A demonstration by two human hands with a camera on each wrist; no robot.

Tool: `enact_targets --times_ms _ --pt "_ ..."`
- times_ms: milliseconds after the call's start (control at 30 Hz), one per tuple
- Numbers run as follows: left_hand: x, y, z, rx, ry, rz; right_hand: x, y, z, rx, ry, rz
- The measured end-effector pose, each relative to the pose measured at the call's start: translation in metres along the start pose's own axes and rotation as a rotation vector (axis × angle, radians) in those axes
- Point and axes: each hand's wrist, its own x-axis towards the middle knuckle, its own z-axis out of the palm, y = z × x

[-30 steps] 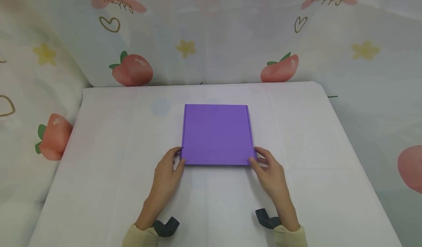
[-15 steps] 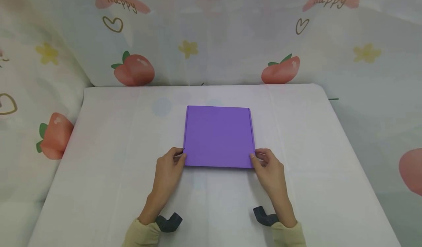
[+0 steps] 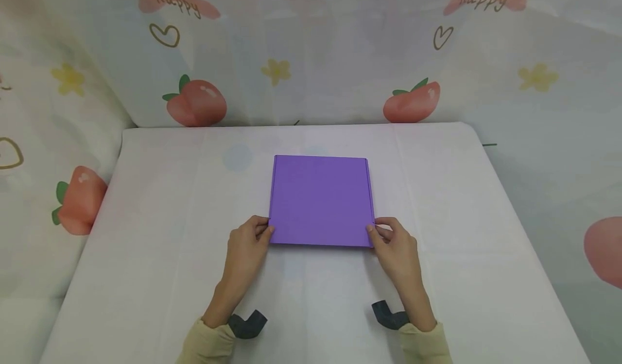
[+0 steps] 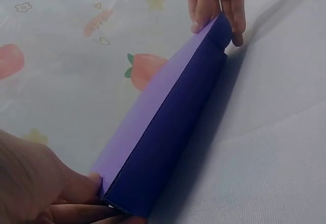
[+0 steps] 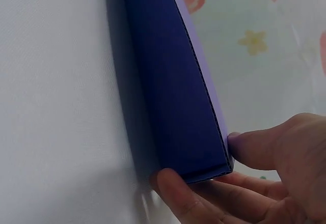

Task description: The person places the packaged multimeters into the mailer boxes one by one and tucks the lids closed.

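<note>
A flat, closed purple cardboard box [image 3: 320, 199] sits at the middle of the white table. At its near left corner, my left hand [image 3: 245, 248] grips it, thumb on the lid edge and fingers at the side. My right hand [image 3: 398, 253] holds the near right corner in the same way. From the left wrist, the box's dark front wall [image 4: 163, 132] runs away toward the other hand. In the right wrist view, the thumb presses the top edge while a finger touches the lower front corner of the box [image 5: 173, 81]. The inside of the box is hidden.
A white cloth covers the table [image 3: 476, 277]. Behind and left of it hangs a pale curtain [image 3: 335, 72] printed with peaches, stars and hearts. Dark wrist mounts [image 3: 248, 325] stick out from the sleeves above the table.
Both thumbs have shifted slightly forward onto the lid. The box has turned a little, its right side now slightly nearer. Both wrists have moved slightly forward.
</note>
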Motion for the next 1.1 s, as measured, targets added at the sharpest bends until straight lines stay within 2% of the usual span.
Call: enact_targets --times_ms 567,900,1100 --pt "0.0038 -0.0009 -0.004 -0.004 -0.033 -0.025 0.0029 -0.005 -0.0046 -0.098 -0.032 0.002" --pt "0.003 -0.0025 -0.0015 -0.022 -0.005 -0.02 0.0035 -0.0048 -0.0047 -0.064 -0.027 0.017" --pt "0.0028 -0.0036 -0.0018 -0.033 -0.002 -0.018 0.0028 -0.004 -0.0027 -0.009 -0.006 0.031"
